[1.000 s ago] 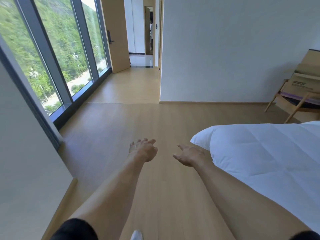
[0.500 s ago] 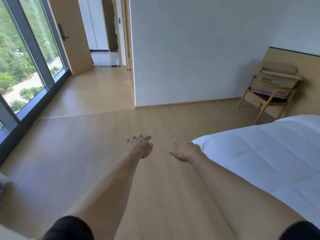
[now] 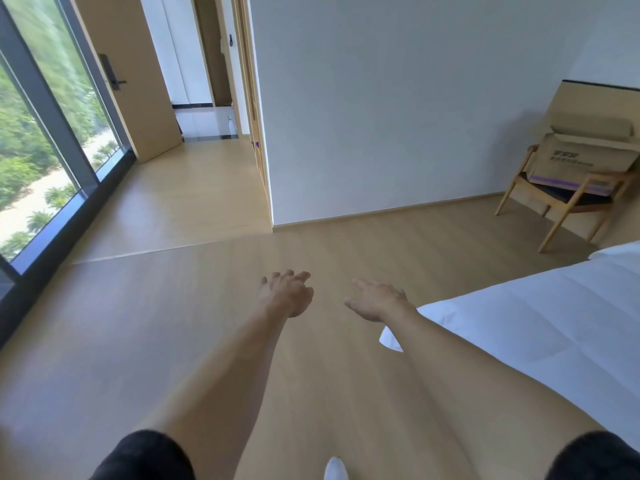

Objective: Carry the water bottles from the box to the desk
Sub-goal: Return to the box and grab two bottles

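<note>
Two bare arms reach forward over a pale wood-grain plank floor [image 3: 173, 341], smooth and matte, black sleeves at the bottom edge. Left hand [image 3: 287, 294] empty, fingers loosely curled, nothing held. Right hand [image 3: 375, 301] empty too, palm down, fingers relaxed and spread. Hands apart, both over bare floor. Cardboard box [image 3: 585, 155], brown, rectangular, top flaps open, dark print on its side, purple strip along the base, sits on a light wooden chair [image 3: 561, 206] with angled legs and dark seat, far right against the wall, well apart from both hands. Bottles can't be made out inside. White quilted bed [image 3: 536, 323], soft, rounded corner just beside right forearm. Tall glass window [image 3: 41, 161] with dark metal frame at left. Plain wooden door [image 3: 131, 64] with black handle stands open.
</note>
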`<move>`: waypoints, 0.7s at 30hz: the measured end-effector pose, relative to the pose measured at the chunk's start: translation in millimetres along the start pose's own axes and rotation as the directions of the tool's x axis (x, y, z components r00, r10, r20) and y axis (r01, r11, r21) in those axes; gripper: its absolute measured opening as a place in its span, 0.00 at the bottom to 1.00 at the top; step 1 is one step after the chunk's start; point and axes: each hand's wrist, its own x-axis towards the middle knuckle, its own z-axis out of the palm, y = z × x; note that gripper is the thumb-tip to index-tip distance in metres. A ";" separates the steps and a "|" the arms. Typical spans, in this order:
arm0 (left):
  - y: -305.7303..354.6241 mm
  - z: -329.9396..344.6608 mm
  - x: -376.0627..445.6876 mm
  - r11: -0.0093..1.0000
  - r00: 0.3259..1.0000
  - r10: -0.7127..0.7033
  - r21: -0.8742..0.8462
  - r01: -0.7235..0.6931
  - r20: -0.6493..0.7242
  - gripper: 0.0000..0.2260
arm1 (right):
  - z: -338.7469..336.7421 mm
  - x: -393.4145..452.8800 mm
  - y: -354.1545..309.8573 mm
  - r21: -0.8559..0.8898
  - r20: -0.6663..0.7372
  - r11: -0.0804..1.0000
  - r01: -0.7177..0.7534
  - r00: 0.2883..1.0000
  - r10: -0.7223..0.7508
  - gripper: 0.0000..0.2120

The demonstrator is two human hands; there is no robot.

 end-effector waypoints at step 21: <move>62.2 -82.9 358.3 0.991 0.991 0.131 0.030 -0.132 0.023 0.23 | -115.5 322.0 34.5 0.033 -0.042 0.998 -0.060 0.997 0.061 0.31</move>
